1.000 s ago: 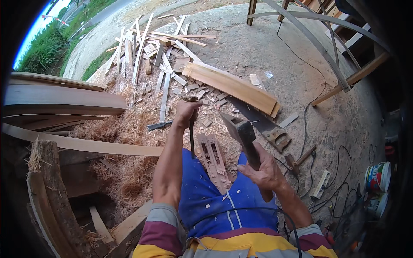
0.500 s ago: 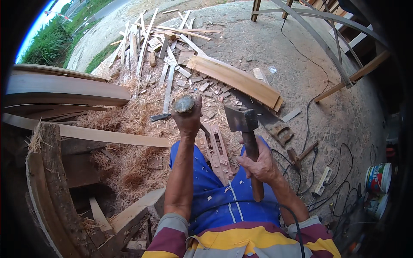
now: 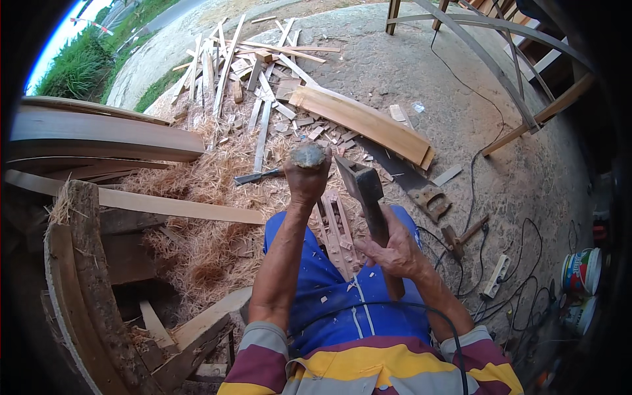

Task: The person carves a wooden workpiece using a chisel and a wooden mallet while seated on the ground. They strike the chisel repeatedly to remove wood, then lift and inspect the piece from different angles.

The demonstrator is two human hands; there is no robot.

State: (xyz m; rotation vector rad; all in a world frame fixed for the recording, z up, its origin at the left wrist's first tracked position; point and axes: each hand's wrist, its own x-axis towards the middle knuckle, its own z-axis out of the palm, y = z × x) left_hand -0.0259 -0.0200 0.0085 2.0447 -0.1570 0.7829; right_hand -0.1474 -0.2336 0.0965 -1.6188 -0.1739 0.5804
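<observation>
My left hand (image 3: 304,176) grips a chisel (image 3: 307,155) upright, its worn round handle end facing me; the blade is hidden behind my hand and forearm. My right hand (image 3: 394,245) is closed on the wooden handle of a hammer (image 3: 361,179), whose dark head is raised just right of the chisel. Below them a pinkish wooden piece with cut slots (image 3: 338,240) lies between my blue-trousered legs (image 3: 289,257). Beyond, a handsaw (image 3: 411,191) and another dark-bladed tool (image 3: 252,178) rest among shavings and offcuts.
Stacked boards (image 3: 105,131) and rough timber (image 3: 85,276) stand at left. A scrap pile (image 3: 230,66) and long board (image 3: 359,122) lie ahead. At right are a curved frame (image 3: 495,72), cables, a power strip (image 3: 495,276), another wooden-handled tool (image 3: 471,234) and buckets (image 3: 580,273).
The chisel has tipped so its handle end faces the camera, and my left hand has then shifted right toward the hammer. The hammer has turned and tilted while staying in my right hand.
</observation>
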